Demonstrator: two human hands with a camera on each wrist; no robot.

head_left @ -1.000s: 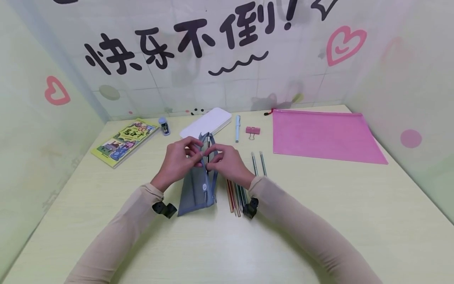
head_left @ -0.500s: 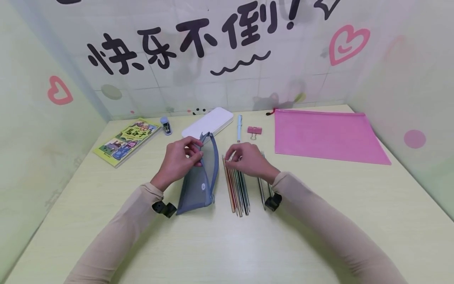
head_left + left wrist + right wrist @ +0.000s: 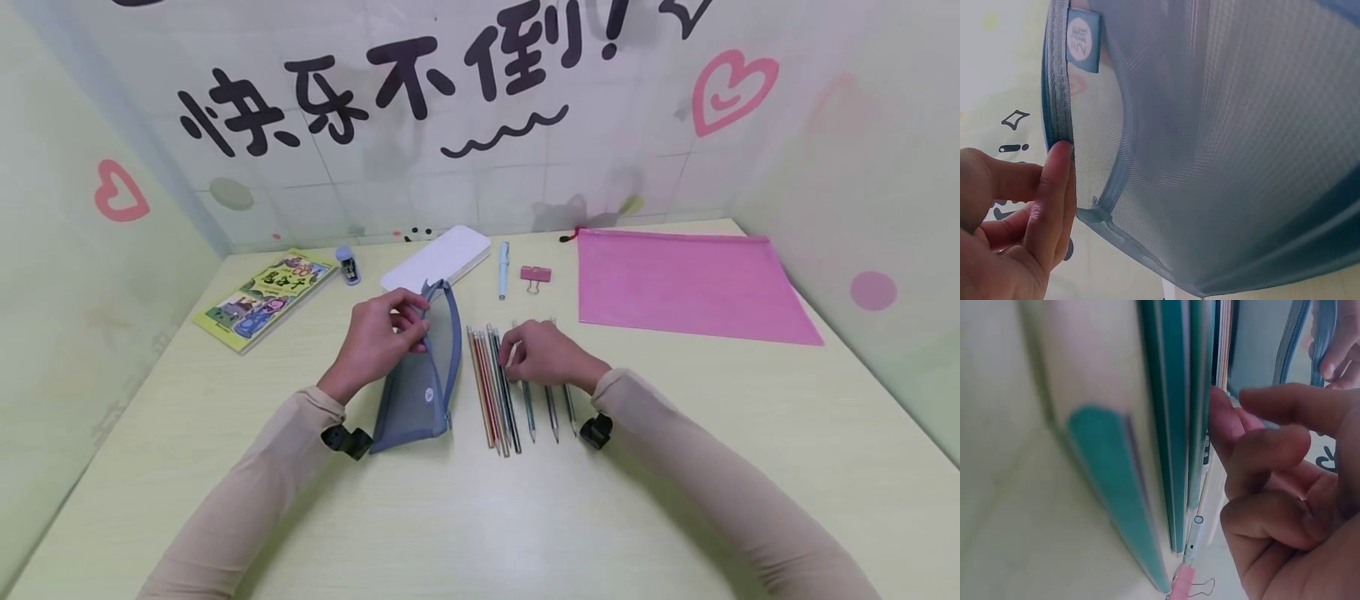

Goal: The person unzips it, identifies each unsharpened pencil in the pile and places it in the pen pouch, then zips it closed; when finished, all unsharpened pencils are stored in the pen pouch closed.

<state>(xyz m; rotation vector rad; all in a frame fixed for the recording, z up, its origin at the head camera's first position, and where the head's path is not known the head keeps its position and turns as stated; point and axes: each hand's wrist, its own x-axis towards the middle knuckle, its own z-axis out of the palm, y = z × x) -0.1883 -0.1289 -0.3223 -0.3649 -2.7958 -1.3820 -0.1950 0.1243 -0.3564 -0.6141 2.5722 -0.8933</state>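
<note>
My left hand (image 3: 381, 335) pinches the zippered edge of a blue-grey mesh pencil case (image 3: 411, 400), which stands with its mouth parted. In the left wrist view, thumb and fingers (image 3: 1054, 200) meet at the zipper tape. Right of the case lies a row of pencils (image 3: 487, 392), red-brown to dark. My right hand (image 3: 546, 354) is over the row's right side, beside a green pencil (image 3: 528, 417). The right wrist view has its fingers (image 3: 1225, 419) bent close to the green pencils (image 3: 1172, 425), with a gap between thumb and forefinger; whether they touch is unclear.
Behind the case lies a white box (image 3: 438, 257). A light-blue pen (image 3: 503, 271) and a pink binder clip (image 3: 536, 273) are near the wall. A pink zip pouch (image 3: 690, 287) lies back right; a book (image 3: 266, 300) and a small blue-capped container (image 3: 347, 267) lie back left.
The right hand has left the case's mouth, where a dark pencil or pen was going in, and moved right over the pencils. A green pencil now lies apart from the row. The left hand keeps its grip.
</note>
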